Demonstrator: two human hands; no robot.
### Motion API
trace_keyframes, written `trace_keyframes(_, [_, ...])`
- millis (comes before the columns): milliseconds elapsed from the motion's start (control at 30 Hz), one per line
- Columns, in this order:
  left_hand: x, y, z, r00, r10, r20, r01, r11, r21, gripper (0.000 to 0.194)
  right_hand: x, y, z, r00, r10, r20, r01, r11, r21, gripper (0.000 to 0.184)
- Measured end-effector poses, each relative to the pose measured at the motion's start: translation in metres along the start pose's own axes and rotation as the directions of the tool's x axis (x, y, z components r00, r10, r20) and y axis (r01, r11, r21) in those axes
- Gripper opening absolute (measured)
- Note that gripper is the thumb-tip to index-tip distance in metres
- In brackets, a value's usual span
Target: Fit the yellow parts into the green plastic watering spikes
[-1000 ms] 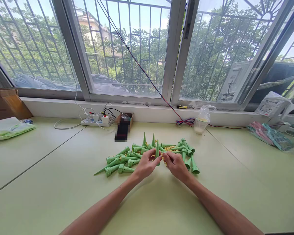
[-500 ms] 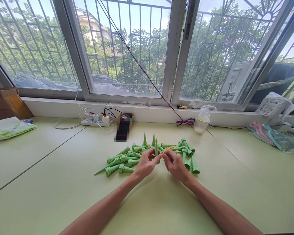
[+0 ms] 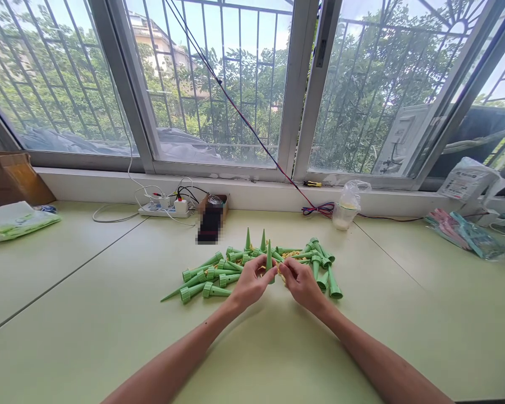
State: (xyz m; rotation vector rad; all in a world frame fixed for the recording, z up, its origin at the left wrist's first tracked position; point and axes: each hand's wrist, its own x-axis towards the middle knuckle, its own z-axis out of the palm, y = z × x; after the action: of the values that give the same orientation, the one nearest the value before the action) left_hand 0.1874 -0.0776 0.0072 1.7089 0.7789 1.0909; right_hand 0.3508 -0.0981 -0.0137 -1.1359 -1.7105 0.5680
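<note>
My left hand (image 3: 252, 280) is closed around a green plastic cone-shaped spike (image 3: 269, 257), its point upward. Just to the right, the fingers of my right hand (image 3: 299, 282) pinch a small yellow piece (image 3: 279, 267) close to the spike's side; its shape is mostly hidden by the fingertips. Several green spikes with ribbed caps (image 3: 212, 273) lie heaped to the left of my hands. More green spikes (image 3: 334, 283) lie to the right. Behind my hands, small yellow pieces (image 3: 292, 255) are scattered among the spikes, and two spikes (image 3: 263, 240) stand point up.
Along the window sill are a power strip (image 3: 164, 209) with cables, a small box (image 3: 219, 205) with a blurred dark object, and a plastic cup with a bag (image 3: 345, 213). A tissue pack (image 3: 21, 221) lies far left, plastic-wrapped items (image 3: 467, 233) far right.
</note>
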Motion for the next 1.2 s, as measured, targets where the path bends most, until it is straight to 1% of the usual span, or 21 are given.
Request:
trace_keyframes(267, [-0.0002, -0.0031, 0.0001, 1.0, 0.025, 0.019, -0.026, 0.999, 0.046, 0.025, 0.0001, -0.0013, -0.0006, 1.0, -0.022, -0.004, 0.022, 0.999, -0.035, 0.036])
trace_keyframes(667, [-0.0012, 0.0016, 0.0006, 0.999, 0.047, 0.014, -0.048, 0.995, 0.092, 0.025, 0.0007, -0.0005, -0.0002, 0.998, -0.057, -0.005, 0.057, 0.995, -0.077, 0.04])
trace_keyframes(933, [-0.0008, -0.0011, 0.0004, 0.998, 0.053, 0.028, -0.055, 0.996, 0.066, 0.024, 0.0011, 0.0001, -0.0005, 0.999, -0.052, 0.001, 0.052, 0.995, -0.087, 0.04])
trace_keyframes(1200, [0.0, -0.0006, 0.001, 1.0, 0.015, 0.009, -0.015, 1.0, 0.026, 0.025, 0.0009, 0.0009, 0.0023, 1.0, -0.014, -0.023, 0.014, 1.0, -0.015, 0.04])
